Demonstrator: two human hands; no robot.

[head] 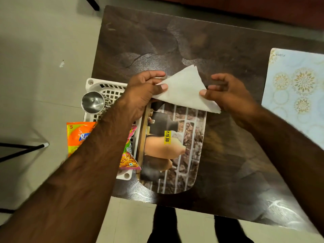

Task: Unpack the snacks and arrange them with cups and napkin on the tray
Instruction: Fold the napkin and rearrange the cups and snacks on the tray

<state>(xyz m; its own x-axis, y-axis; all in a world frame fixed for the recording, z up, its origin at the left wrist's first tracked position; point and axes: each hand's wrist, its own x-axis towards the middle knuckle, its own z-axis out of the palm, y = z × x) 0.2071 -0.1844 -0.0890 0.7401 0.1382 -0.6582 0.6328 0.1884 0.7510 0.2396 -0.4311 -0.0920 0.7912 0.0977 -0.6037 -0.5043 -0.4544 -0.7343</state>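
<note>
A white paper napkin (pixel 185 88), folded into a triangle, is held over the far end of the printed tray (pixel 185 148). My left hand (pixel 145 92) pinches its left corner and my right hand (pixel 228 95) pinches its right edge. The tray shows a brick-and-pots picture with a yellow price sticker and lies on the dark table (pixel 201 46). To its left a white plastic basket (pixel 108 90) holds a steel cup (pixel 93 102), an orange snack packet (pixel 78 135) and a pink snack packet (pixel 129 155), partly hidden by my left forearm.
A pale blue placemat with gold flower prints (pixel 298 88) lies at the table's right side. The basket overhangs the table's left edge above the tiled floor (pixel 35 67). Black metal legs (pixel 22 149) stand at the left. My feet show below the near edge.
</note>
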